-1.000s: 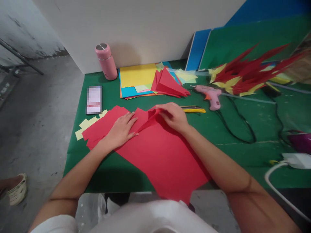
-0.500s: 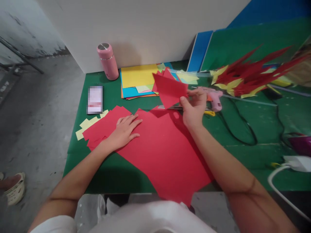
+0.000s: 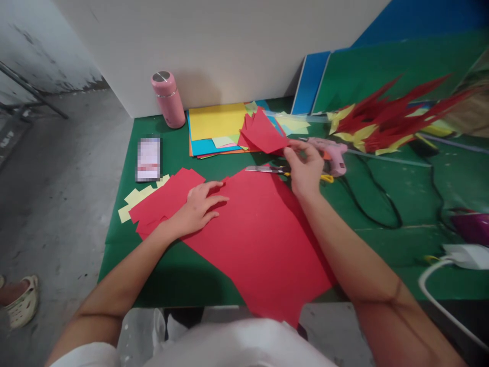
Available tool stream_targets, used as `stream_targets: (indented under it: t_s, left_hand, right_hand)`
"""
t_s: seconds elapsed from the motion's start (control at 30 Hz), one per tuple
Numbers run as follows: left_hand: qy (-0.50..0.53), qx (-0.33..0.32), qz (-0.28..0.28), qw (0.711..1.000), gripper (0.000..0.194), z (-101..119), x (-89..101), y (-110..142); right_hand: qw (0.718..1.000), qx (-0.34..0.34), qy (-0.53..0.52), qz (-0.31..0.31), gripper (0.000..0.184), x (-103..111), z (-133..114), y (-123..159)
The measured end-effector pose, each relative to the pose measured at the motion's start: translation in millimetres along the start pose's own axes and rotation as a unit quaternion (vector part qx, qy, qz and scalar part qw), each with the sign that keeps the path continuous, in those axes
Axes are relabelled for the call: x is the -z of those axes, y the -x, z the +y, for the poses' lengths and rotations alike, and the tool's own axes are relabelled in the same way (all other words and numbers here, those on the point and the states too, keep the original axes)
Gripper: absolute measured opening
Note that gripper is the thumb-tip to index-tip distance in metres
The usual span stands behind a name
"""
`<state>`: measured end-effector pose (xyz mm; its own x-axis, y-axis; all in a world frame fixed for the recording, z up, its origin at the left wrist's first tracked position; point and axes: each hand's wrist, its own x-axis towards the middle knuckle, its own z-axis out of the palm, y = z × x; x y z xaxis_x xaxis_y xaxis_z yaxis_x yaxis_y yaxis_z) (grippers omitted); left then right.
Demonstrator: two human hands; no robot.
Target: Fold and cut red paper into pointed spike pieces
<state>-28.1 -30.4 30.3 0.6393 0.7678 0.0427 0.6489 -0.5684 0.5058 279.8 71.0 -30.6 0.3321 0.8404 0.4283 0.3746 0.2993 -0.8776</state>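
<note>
My left hand lies flat with spread fingers on the left part of a large red paper sheet. Between thumb and fingers, my right hand pinches the right corner of a smaller red paper piece. That piece rests low over other red cut pieces at the back. Scissors with yellow handles lie at the sheet's top edge, partly hidden under my right hand. Just beyond this hand is a pink glue gun. Red strips and pale yellow paper pieces lie left of my left hand.
A pink bottle and a phone stand and lie at the left. Coloured sheets are stacked against the white board. Red and yellow paper flames, a black cable and a white plug occupy the right.
My right hand has lowered the small red piece from upright to nearly flat over the cut pieces, uncovering the scissor blades. My left hand stays on the sheet, its fingers slightly shifted.
</note>
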Motion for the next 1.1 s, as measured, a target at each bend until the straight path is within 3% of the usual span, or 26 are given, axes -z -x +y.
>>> stream_targets:
  t_s: [0.1, 0.17, 0.27, 0.37, 0.5, 0.77, 0.97, 1.1]
  left_hand:
    - [0.033, 0.001, 0.02, 0.999, 0.033, -1.2, -1.4, -0.1]
    - [0.032, 0.017, 0.035, 0.999, 0.034, -3.0, -3.6, 0.5]
    - [0.006, 0.055, 0.034, 0.998, 0.042, -6.5, -6.7, 1.5]
    - [-0.01, 0.074, 0.03, 0.997, 0.054, -8.4, -7.8, 1.6]
    - [-0.002, 0.048, 0.048, 0.998, 0.057, -6.0, -6.3, 1.0]
    - [0.038, 0.034, 0.03, 0.998, 0.055, 3.8, -3.5, -3.9]
    - [0.026, 0.05, 0.05, 0.997, 0.047, 3.0, 4.0, -4.8]
    - [0.019, 0.052, 0.087, 0.995, 0.042, -0.7, 12.6, -9.0]
  right_hand:
    - [0.995, 0.043, 0.036, -0.079, 0.028, 1.5, -17.9, 5.6]
    - [0.988, 0.083, 0.095, -0.088, 0.021, 5.0, -30.3, 10.0]
    - [0.959, 0.167, 0.181, -0.139, 0.018, 13.7, -43.4, 14.0]
    - [0.93, 0.207, 0.221, -0.206, 0.023, 23.5, -45.4, 12.4]
    - [0.907, 0.219, 0.241, -0.266, 0.028, 31.5, -35.7, 5.3]
    - [0.906, 0.226, 0.269, -0.236, 0.042, 21.1, -25.2, 4.7]
    - [0.885, 0.23, 0.302, -0.269, 0.042, 6.1, -28.2, 13.1]
    - [0.9, 0.21, 0.327, -0.197, 0.049, 2.0, -35.4, 16.0]
